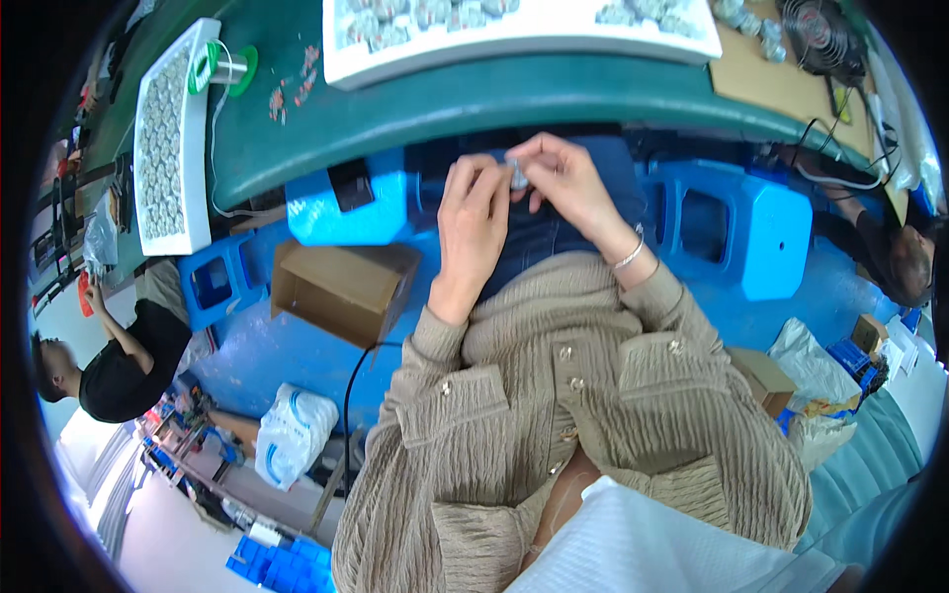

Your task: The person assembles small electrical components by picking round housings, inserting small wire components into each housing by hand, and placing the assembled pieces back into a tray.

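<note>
Above my lap, just in front of the table's near edge, my left hand (473,219) and my right hand (571,186) meet. Between their fingertips is a small silvery-grey part (518,179), pinched from both sides and mostly covered by the fingers. Its exact kind is too small to make out. Similar small silvery parts (465,14) sit in a white foam tray (524,61) on the green table (445,107) beyond my hands. A second white tray (200,168), filled with such parts, stands at the left.
A green-flanged wire spool (233,69) and small reddish bits (278,102) lie between the trays. A black fan (822,38) stands on cardboard (756,91) at the right. Blue stools (766,237) and an open cardboard box (341,287) are below. A person (138,351) works at the left.
</note>
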The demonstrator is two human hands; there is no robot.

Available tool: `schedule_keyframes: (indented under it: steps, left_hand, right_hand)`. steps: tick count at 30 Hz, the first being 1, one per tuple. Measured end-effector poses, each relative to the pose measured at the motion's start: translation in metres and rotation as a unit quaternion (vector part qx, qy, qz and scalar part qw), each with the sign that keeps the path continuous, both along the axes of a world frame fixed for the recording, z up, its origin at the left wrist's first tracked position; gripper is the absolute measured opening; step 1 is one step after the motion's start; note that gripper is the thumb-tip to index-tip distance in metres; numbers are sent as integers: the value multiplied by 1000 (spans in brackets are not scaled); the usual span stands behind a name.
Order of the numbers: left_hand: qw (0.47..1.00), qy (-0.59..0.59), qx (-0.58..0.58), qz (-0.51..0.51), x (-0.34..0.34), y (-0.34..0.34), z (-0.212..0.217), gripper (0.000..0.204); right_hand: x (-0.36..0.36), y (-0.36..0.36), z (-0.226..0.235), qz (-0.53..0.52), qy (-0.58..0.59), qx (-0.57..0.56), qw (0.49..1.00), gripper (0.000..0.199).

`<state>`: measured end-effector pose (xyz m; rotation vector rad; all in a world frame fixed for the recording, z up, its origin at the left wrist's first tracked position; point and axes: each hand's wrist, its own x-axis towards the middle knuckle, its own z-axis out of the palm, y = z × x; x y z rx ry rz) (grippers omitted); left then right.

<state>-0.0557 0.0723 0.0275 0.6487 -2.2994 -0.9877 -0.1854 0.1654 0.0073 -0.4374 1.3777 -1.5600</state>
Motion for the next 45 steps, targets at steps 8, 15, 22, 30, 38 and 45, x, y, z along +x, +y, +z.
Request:
schedule_keyframes:
  steps: [8, 15, 22, 30, 38, 45]
  left_hand:
    - [992, 27, 105, 68, 8, -22, 14, 15]
    - [992, 41, 106, 49, 8, -23, 4, 15]
    - [988, 37, 151, 7, 6, -9, 4, 15]
    - [983, 26, 179, 4, 13, -13, -6, 15]
    - [977, 14, 209, 30, 14, -21, -9, 15]
    - [975, 14, 218, 34, 16, -22, -8, 16]
  right_hand:
    - [-19, 2, 76, 136, 0, -4, 991, 35]
    - [-79, -44, 172, 99, 355, -26, 929, 34]
    - [-190, -152, 146, -22, 596, 48, 801, 33]
    - [-213, -204, 129, 31, 695, 83, 713, 34]
    - [-203, -218, 129, 28, 755, 178, 631, 27]
    - [-194, -223, 131, -3, 791, 168, 589, 16]
